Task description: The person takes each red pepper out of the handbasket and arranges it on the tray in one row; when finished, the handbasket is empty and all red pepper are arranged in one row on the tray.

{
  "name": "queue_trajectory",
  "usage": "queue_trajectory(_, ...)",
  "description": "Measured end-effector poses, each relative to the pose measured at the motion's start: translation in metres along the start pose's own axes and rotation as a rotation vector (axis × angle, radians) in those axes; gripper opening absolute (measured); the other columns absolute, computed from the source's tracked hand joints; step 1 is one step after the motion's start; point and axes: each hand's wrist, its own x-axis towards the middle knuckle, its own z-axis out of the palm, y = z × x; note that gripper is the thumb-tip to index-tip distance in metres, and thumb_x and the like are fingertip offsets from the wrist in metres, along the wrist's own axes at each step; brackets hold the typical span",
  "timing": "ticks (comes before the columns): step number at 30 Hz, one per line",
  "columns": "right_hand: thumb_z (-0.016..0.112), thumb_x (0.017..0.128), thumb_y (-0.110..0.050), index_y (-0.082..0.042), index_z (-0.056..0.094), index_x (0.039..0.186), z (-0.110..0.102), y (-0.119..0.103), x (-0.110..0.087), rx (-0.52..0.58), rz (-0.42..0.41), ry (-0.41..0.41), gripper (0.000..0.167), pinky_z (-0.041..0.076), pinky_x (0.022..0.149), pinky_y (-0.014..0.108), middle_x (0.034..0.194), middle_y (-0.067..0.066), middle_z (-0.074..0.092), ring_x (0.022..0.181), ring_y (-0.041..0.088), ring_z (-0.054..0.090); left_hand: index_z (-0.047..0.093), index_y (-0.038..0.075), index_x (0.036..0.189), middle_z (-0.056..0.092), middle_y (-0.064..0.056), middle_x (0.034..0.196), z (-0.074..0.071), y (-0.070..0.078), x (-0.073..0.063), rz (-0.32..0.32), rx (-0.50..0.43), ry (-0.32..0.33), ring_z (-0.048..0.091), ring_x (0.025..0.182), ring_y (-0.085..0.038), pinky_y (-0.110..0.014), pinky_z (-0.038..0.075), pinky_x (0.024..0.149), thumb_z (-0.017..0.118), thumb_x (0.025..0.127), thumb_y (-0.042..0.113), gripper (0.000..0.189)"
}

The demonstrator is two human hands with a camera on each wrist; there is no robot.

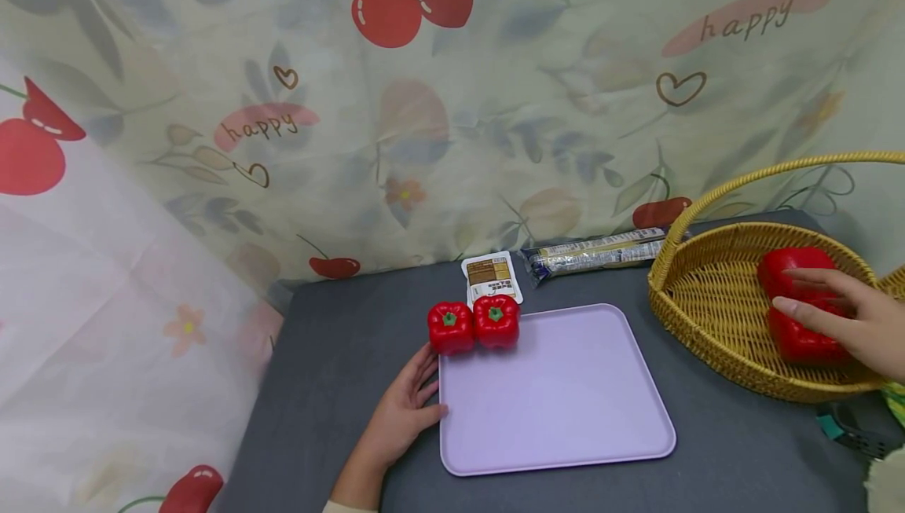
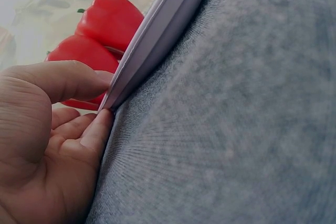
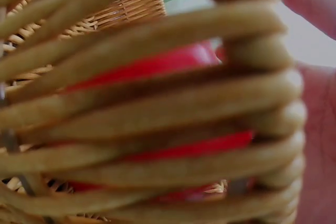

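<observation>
A lavender tray (image 1: 558,395) lies on the dark table, its left edge pinched between the thumb and fingers of my left hand (image 1: 401,411). In the left wrist view the thumb (image 2: 79,80) is at the tray's rim (image 2: 157,30) and a fingertip just below. Two red bell peppers with green stems, a left one (image 1: 451,327) and a right one (image 1: 496,321), sit side by side at the tray's far left corner. My right hand (image 1: 866,323) reaches into the wicker basket (image 1: 707,309), fingers extended over two more red bell peppers (image 1: 795,263). Basket weave blocks much of the right wrist view.
Behind the tray lie a small white and brown packet (image 1: 492,276) and a long foil-wrapped package (image 1: 597,254). The basket's tall handle (image 1: 778,163) arches over its opening. A dark strap (image 1: 851,430) lies before the basket. Printed cloth (image 1: 452,136) hangs behind the table.
</observation>
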Motion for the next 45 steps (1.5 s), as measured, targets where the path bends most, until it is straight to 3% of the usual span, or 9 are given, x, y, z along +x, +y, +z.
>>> queue_trajectory(8,0.074,0.105,-0.039,0.017,0.035,0.154,0.007,-0.001,0.004,0.000,-0.004,-0.240,0.083,0.063,0.077,0.059,0.144,0.050,0.036,0.114,0.066,0.049,0.021,0.002,0.172,0.026,-0.019,0.176,0.000,0.000,-0.001,0.018,-0.004,-0.007,0.026,0.161,-0.037,-0.037,0.038,0.120,0.074,0.090,-0.017,0.099)
queue_trajectory(17,0.084,0.096,-0.020,0.021,0.032,0.151,0.019,-0.004,0.009,0.011,-0.064,-0.302,0.086,0.065,0.079,0.056,0.133,0.047,0.050,0.107,0.055,0.065,0.022,0.002,0.172,0.026,-0.019,0.176,0.000,0.002,-0.001,0.007,-0.005,-0.004,0.026,0.161,-0.036,-0.038,0.037,0.121,0.074,0.091,-0.017,0.099)
queue_trajectory(24,0.090,0.091,-0.023,0.015,0.036,0.153,0.031,-0.012,0.015,-0.039,-0.132,-0.236,0.091,0.063,0.082,0.065,0.136,0.045,0.051,0.111,0.059,0.060,0.022,0.003,0.172,0.026,-0.019,0.175,0.000,0.001,-0.001,0.000,-0.005,0.002,0.026,0.161,-0.034,-0.040,0.036,0.122,0.074,0.090,-0.019,0.099)
queue_trajectory(29,0.093,0.088,-0.028,0.016,0.038,0.150,0.032,-0.015,0.017,-0.070,-0.123,-0.151,0.094,0.061,0.080,0.070,0.133,0.045,0.051,0.109,0.061,0.056,0.022,0.003,0.172,0.027,-0.019,0.175,0.000,0.001,0.000,0.000,-0.001,0.004,0.027,0.161,-0.034,-0.040,0.036,0.122,0.074,0.090,-0.019,0.099)
queue_trajectory(36,0.088,0.095,-0.026,0.011,0.025,0.163,0.029,-0.027,0.014,0.016,-0.144,-0.013,0.100,0.057,0.079,0.078,0.145,0.046,0.035,0.118,0.070,0.039,0.022,0.002,0.172,0.027,-0.019,0.175,0.000,0.002,-0.001,-0.001,-0.002,0.003,0.027,0.161,-0.035,-0.040,0.036,0.122,0.073,0.090,-0.019,0.099)
queue_trajectory(38,0.086,0.096,-0.022,0.010,0.027,0.164,0.029,-0.032,0.012,0.054,-0.167,0.017,0.095,0.062,0.074,0.069,0.147,0.045,0.035,0.118,0.069,0.040,0.022,0.002,0.172,0.027,-0.019,0.175,0.000,0.002,-0.001,0.000,-0.003,0.003,0.027,0.161,-0.035,-0.040,0.036,0.122,0.073,0.090,-0.019,0.099)
queue_trajectory(40,0.085,0.097,-0.022,0.010,0.028,0.163,0.028,-0.037,0.010,0.090,-0.162,0.036,0.092,0.065,0.069,0.049,0.148,0.043,0.035,0.118,0.068,0.042,0.022,0.002,0.172,0.027,-0.020,0.175,0.000,0.002,-0.001,0.003,-0.005,0.003,0.026,0.161,-0.035,-0.041,0.036,0.122,0.073,0.089,-0.019,0.099)
queue_trajectory(43,0.085,0.098,-0.020,0.010,0.026,0.162,0.027,-0.045,0.007,0.132,-0.149,0.068,0.093,0.055,0.064,0.024,0.149,0.042,0.035,0.118,0.065,0.044,0.022,0.002,0.172,0.027,-0.020,0.175,0.000,0.001,0.000,0.005,-0.002,0.004,0.026,0.161,-0.036,-0.040,0.036,0.122,0.074,0.089,-0.019,0.100)
queue_trajectory(45,0.086,0.097,-0.019,0.009,0.023,0.163,0.027,-0.050,0.004,0.154,-0.148,0.095,0.095,0.050,0.063,0.015,0.151,0.042,0.035,0.119,0.063,0.044,0.022,0.002,0.172,0.027,-0.019,0.175,0.000,0.001,0.000,0.005,0.002,0.003,0.027,0.161,-0.036,-0.039,0.037,0.121,0.074,0.090,-0.018,0.099)
